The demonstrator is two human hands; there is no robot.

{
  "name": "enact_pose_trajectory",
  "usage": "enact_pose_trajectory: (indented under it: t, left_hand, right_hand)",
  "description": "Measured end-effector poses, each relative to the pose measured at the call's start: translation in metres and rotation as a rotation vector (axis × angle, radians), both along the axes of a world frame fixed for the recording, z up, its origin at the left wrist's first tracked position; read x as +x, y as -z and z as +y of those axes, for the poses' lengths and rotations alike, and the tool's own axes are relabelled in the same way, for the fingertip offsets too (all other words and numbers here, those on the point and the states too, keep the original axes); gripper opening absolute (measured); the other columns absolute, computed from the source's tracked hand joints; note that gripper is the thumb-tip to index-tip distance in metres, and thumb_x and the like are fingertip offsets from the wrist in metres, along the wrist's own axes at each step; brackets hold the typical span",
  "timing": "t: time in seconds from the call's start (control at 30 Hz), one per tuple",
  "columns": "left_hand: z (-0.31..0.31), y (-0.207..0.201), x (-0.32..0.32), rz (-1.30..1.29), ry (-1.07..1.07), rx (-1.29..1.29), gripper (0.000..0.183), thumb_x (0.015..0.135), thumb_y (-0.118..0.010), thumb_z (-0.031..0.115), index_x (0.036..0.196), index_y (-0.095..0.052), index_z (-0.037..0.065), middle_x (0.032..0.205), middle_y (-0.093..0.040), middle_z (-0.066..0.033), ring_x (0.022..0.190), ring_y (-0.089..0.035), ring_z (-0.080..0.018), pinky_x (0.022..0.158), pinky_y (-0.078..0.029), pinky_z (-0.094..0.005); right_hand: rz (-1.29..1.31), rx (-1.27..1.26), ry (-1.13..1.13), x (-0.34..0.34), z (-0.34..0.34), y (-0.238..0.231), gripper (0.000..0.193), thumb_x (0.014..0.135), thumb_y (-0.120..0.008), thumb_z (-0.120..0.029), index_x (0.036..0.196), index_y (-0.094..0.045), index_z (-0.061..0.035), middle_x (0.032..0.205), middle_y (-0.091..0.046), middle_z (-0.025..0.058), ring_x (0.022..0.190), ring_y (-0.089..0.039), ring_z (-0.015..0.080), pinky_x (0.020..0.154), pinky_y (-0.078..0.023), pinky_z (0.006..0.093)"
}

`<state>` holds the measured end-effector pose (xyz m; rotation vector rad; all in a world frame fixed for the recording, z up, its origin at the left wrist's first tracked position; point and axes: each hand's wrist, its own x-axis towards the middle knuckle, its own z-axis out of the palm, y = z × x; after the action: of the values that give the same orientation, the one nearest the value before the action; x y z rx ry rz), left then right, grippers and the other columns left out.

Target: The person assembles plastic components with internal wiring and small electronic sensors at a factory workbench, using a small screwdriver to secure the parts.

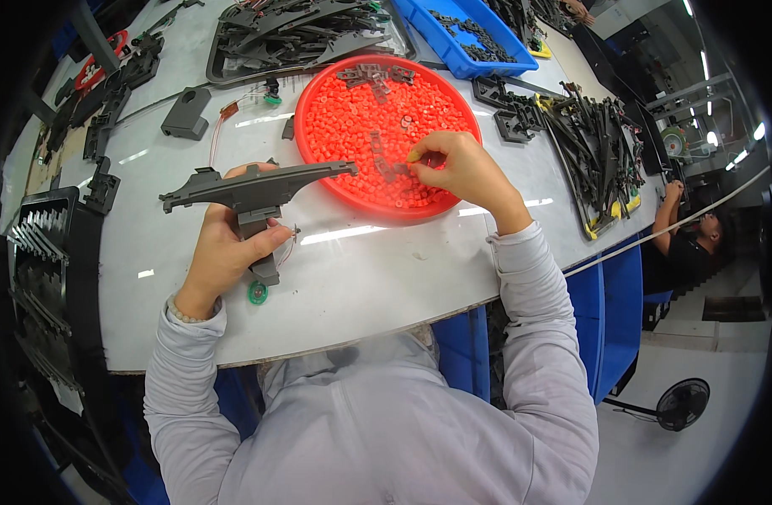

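My left hand grips a long dark grey plastic part, shaped like a flat wing with a stem below, and holds it level above the white table. A thin wire and a small green disc hang from its lower end. My right hand reaches into a round red tray of small red pieces, its fingertips pinched on a small dark grey piece near the tray's front edge. More small dark pieces lie at the far side of the tray.
A black tray of long dark parts and a blue bin stand behind the red tray. A heap of dark parts lies at the right, racks of parts at the left. Another person sits lower right; a fan stands on the floor.
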<state>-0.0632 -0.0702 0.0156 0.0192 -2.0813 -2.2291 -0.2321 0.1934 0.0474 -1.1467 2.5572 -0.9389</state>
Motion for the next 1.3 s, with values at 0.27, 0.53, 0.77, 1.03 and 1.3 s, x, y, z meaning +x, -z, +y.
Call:
enact_pose_trajectory:
  t: [0.27, 0.53, 0.77, 1.03, 1.3]
  left_hand:
    - [0.000, 0.001, 0.000, -0.001, -0.005, 0.022, 0.061, 0.069, -0.073, 0.005, 0.122, -0.043, 0.004, 0.105, -0.053, -0.0046, 0.089, -0.053, -0.0092, 0.075, -0.046, -0.0236]
    - [-0.001, 0.001, -0.001, 0.007, 0.010, 0.004, 0.062, 0.068, -0.073, 0.005, 0.123, -0.043, 0.004, 0.105, -0.053, -0.0046, 0.089, -0.053, -0.0096, 0.076, -0.046, -0.0235]
    - [0.002, -0.001, -0.001, -0.017, -0.034, -0.004, 0.059, 0.067, -0.068, 0.007, 0.121, -0.045, 0.005, 0.095, -0.054, -0.0050, 0.086, -0.054, -0.0133, 0.079, -0.047, -0.0271]
    - [-0.003, 0.004, -0.001, -0.005, 0.005, 0.007, 0.062, 0.069, -0.073, 0.006, 0.123, -0.042, 0.005, 0.108, -0.053, -0.0045, 0.093, -0.052, -0.0100, 0.077, -0.046, -0.0244]
    - [-0.003, 0.003, -0.002, -0.008, 0.001, 0.010, 0.062, 0.069, -0.074, 0.006, 0.122, -0.042, 0.005, 0.107, -0.052, -0.0042, 0.092, -0.052, -0.0095, 0.077, -0.046, -0.0243]
  right_hand:
    - [0.161, 0.147, -0.125, -0.001, -0.006, 0.001, 0.016, 0.069, -0.063, -0.005, 0.084, -0.066, -0.0002, 0.076, -0.061, 0.0117, 0.069, -0.059, 0.0251, 0.064, -0.047, 0.0333]
    - [0.134, 0.071, -0.051, -0.002, -0.002, -0.003, 0.018, 0.070, -0.062, -0.003, 0.087, -0.065, 0.0017, 0.079, -0.063, 0.0123, 0.072, -0.060, 0.0227, 0.066, -0.048, 0.0303]
    - [0.029, 0.117, -0.031, 0.001, 0.000, -0.003, 0.015, 0.072, -0.062, -0.002, 0.087, -0.063, 0.0032, 0.079, -0.064, 0.0132, 0.071, -0.061, 0.0198, 0.067, -0.048, 0.0279]
    - [-0.005, 0.016, 0.011, 0.007, 0.006, -0.009, 0.014, 0.070, -0.063, -0.006, 0.082, -0.063, 0.0015, 0.079, -0.064, 0.0134, 0.074, -0.062, 0.0258, 0.067, -0.048, 0.0334]
    - [0.045, 0.046, -0.055, 0.015, 0.013, 0.001, 0.013, 0.070, -0.064, -0.005, 0.081, -0.063, 0.0007, 0.078, -0.063, 0.0130, 0.074, -0.061, 0.0267, 0.068, -0.048, 0.0344]
